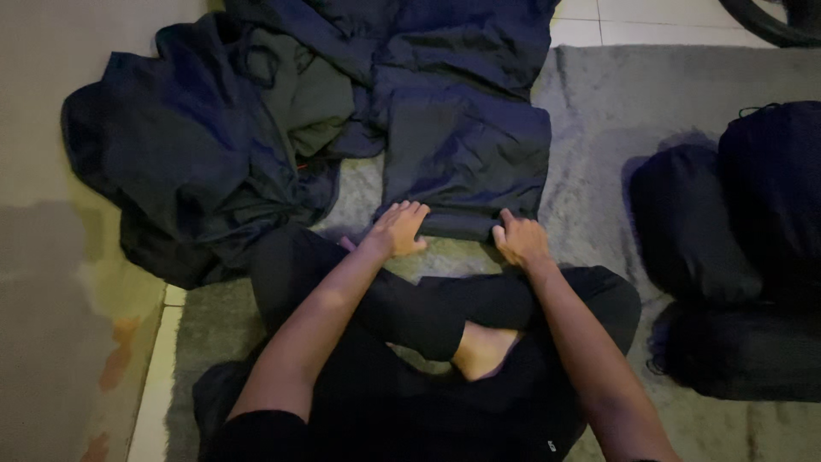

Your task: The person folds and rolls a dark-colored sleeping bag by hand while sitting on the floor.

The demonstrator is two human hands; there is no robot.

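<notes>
A dark navy garment [466, 154], folded into a rectangle, lies on the grey rug [616, 103] just in front of my crossed legs. My left hand [398, 228] presses on its near left corner, fingers curled over the edge. My right hand [519, 239] grips the near right corner of the same fold. Both hands sit on the garment's front edge, about a forearm's width apart.
A heap of dark clothes [205, 145] is piled at the left and back, partly off the rug. Rolled or bundled black items [735, 231] lie at the right. My bare foot [483, 351] rests between my knees. Pale floor tiles [650, 21] show behind the rug.
</notes>
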